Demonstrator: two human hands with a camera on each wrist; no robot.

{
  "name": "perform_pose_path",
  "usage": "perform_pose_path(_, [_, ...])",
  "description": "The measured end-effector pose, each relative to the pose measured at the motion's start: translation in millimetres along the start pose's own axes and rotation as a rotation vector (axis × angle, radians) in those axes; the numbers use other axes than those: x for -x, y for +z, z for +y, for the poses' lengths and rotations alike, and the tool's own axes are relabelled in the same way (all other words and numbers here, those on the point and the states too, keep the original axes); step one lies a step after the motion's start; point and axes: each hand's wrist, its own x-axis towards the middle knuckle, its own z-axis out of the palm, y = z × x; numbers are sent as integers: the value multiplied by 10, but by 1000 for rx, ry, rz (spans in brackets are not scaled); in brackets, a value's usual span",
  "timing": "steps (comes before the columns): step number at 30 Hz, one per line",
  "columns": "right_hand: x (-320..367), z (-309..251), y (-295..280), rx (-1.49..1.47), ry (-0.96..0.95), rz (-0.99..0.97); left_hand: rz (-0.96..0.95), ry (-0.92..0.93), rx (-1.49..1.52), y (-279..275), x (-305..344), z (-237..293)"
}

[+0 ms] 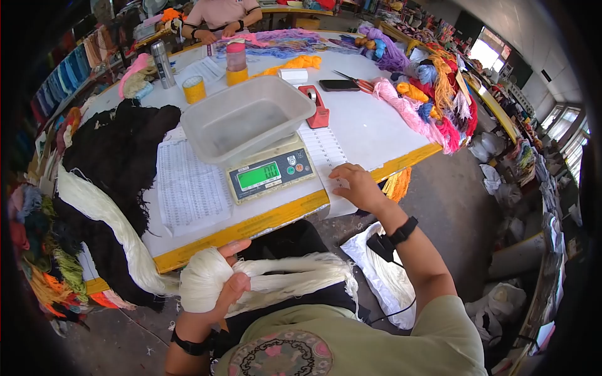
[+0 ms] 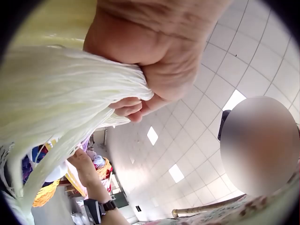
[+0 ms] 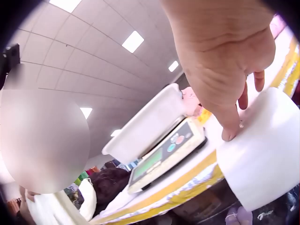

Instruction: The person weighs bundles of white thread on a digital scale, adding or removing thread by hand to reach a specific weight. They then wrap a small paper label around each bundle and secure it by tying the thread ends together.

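My left hand (image 1: 231, 291) grips a thick hank of white yarn (image 1: 204, 282), fingers and thumb curled round it, in front of the table. The hank's strands (image 2: 61, 89) spread from the fist in the left wrist view. At the table's front edge, my right hand (image 1: 360, 188) touches a printed paper strip (image 1: 323, 145) with thumb and fingertips apart. The strip's end (image 3: 262, 150) curls over the edge below the right hand (image 3: 225, 70) in the right wrist view. Left of that hand is a scale (image 1: 269, 172) showing green digits, with a grey plastic tub (image 1: 248, 119) on top.
Printed sheets (image 1: 188, 188) and black yarn (image 1: 113, 144) lie left of the scale. Behind are a red tape dispenser (image 1: 320, 108), a phone (image 1: 340, 85), scissors (image 1: 357, 81) and a metal flask (image 1: 163, 64). Coloured yarn (image 1: 433, 94) is heaped at the right. Another person (image 1: 222, 15) is across the table.
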Motion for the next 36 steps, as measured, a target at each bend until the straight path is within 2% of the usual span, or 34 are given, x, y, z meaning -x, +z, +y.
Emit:
perform_pose_path(8, [11,215,163,-12,-44,71,-66,82,-65,41,-67,-130])
perform_pose_path(10, [95,225,246,-97,-54,196,-42,70,-71,17,-72,-151])
perform_pose_path(12, [148,232,273,-75,-81,236,-9,59,-89,-13,-47,-176])
perform_pose_path(16, [184,-333,135,133,-152,324,-40,85,-155,-16,-78,-137])
perform_pose_path(17, [172,-546,67,119,-163,309,-48,67,-124,12,-87,-112])
perform_pose_path(19, [154,-1000,-87,-252,-308,82,-56,75,-180,38,-126,-110])
perform_pose_path(21, [83,-1479,-309,-337,-620,-145,-85,88,-237,49,-139,-118])
perform_pose_path(22, [57,-1647,-336,-338,-618,-141,-93,85,-317,47,-139,-120])
perform_pose_path(24, [6,-1892,-327,-269,-800,-210,-93,82,-399,24,-143,-130])
perform_pose_path(27, [-60,-1981,-135,-224,-888,-187,-182,183,-509,-38,-100,-142])
perform_pose_path(28, [-60,-2024,-95,-230,-902,-193,-138,71,-451,-46,-60,-135])
perform_pose_path(30, [-25,-2112,-17,-612,-405,-353,-79,-39,-398,-59,-13,-107])
perform_pose_path(31, [3,-2112,52,-616,-417,-358,-5,52,-307,-43,-5,-89])
perform_pose_path(32, [34,-2072,155,-752,-313,-473,66,144,-216,-37,0,-77])
perform_pose_path(33, [49,-2064,231,-883,-202,-587,73,146,-218,-45,3,-89])
perform_pose_path(34, [57,-2062,291,-840,-226,-627,113,226,-314,-52,-1,-119])
perform_pose_path(35, [71,-2059,319,-838,-227,-629,152,305,-408,-51,-4,-137])
perform_pose_path(36, [74,-2098,311,-840,-207,-571,153,306,-404,-37,0,-111])
